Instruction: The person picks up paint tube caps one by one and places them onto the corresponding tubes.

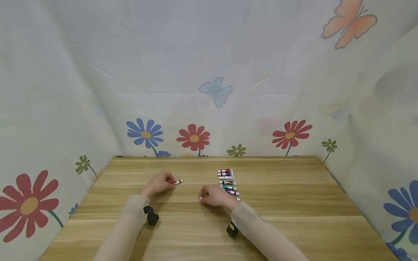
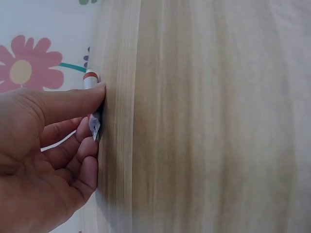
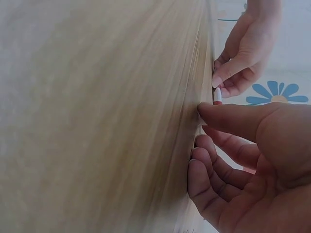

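Observation:
My left hand [image 1: 162, 182] pinches a small paint tube [image 1: 178, 182] between thumb and fingers, low over the wooden table. The tube's white cap and reddish-brown band [image 2: 91, 75] stick out past the thumb, and its crimped silvery end [image 2: 95, 127] shows below in the left wrist view. My right hand [image 1: 213, 195] has its fingers curled close to the tabletop, with a small white tip [image 1: 200, 198] like a tube cap showing at the fingertips. The rest of that piece is hidden by the hand. In the right wrist view the thumb and fingers [image 3: 233, 116] come down at the table surface.
A column of several paint tubes [image 1: 226, 178] with differently coloured bands lies just beyond my right hand, the nearest one [image 1: 237, 199] partly covered by it. The wooden table [image 1: 281, 195] meets a flowered cloth backdrop [image 1: 254, 108] at its back and sides.

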Tool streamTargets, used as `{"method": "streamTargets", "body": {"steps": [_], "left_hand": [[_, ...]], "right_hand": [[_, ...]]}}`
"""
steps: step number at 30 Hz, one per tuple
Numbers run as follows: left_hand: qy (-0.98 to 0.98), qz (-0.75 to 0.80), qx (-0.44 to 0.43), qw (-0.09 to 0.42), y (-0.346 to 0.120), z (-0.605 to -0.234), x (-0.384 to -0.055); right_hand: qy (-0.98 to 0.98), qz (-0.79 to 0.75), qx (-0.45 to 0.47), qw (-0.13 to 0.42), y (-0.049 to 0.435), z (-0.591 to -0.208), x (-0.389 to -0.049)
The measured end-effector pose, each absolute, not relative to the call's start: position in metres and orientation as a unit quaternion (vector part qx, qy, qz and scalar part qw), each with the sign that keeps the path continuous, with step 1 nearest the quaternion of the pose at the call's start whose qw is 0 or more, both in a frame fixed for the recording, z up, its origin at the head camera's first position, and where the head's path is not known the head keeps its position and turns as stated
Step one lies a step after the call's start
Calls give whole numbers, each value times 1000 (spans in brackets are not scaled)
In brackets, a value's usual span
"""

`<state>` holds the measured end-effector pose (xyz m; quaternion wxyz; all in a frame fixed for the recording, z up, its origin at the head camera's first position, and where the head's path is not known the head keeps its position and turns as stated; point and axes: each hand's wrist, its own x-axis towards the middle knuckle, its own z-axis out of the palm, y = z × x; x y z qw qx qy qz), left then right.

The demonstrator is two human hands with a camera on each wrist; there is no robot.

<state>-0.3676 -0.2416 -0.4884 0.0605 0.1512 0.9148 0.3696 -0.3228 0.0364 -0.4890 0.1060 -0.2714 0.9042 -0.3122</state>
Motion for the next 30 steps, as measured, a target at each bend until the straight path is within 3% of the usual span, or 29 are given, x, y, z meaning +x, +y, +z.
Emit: {"method": "streamTargets", "body": {"steps": [15, 24, 30], "left_hand": [[909, 354, 183, 121, -242, -490, -337], [894, 356, 240, 131, -243, -487, -305], [890, 361, 248, 129, -250, -484, -290]], "right_hand": [[863, -407, -279, 108, 60, -493, -298], [854, -426, -286, 80, 105, -486, -270], [860, -446, -232, 88, 141, -469, -266]]}}
